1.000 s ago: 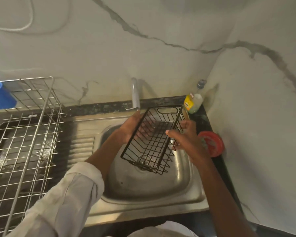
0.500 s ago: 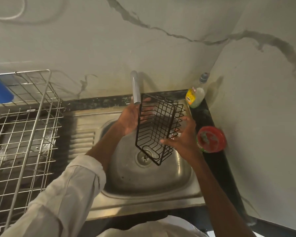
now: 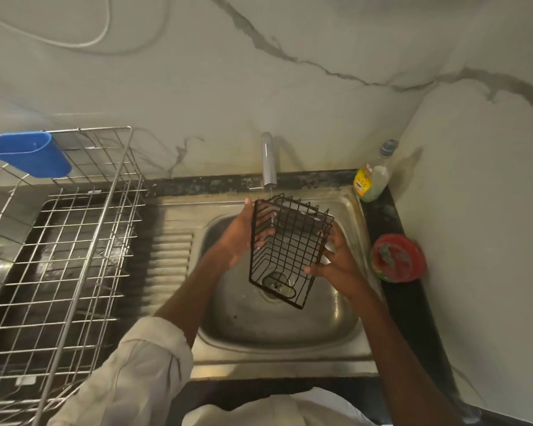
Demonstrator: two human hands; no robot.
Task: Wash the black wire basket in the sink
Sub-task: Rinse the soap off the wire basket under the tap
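Observation:
The black wire basket [image 3: 285, 250] hangs tilted on its side over the steel sink [image 3: 277, 333], its top end right under the tap [image 3: 268, 161]. A thin stream of water runs from the tap into the basket. My left hand [image 3: 243, 238] holds the basket's left side, fingers reaching through into the wires. My right hand [image 3: 336, 259] grips its right edge, fingers curled on the wire. The drain shows through the basket's lower end.
A large steel dish rack [image 3: 59, 256] with a blue cup holder [image 3: 28, 153] stands on the left. A dish soap bottle [image 3: 371, 176] and a red round tub [image 3: 397, 258] sit on the dark counter right of the sink. Marble walls close the back and right.
The basket has been turned from lying flat to standing more on end and lifted up under the tap. Both hands shifted along its sides with it.

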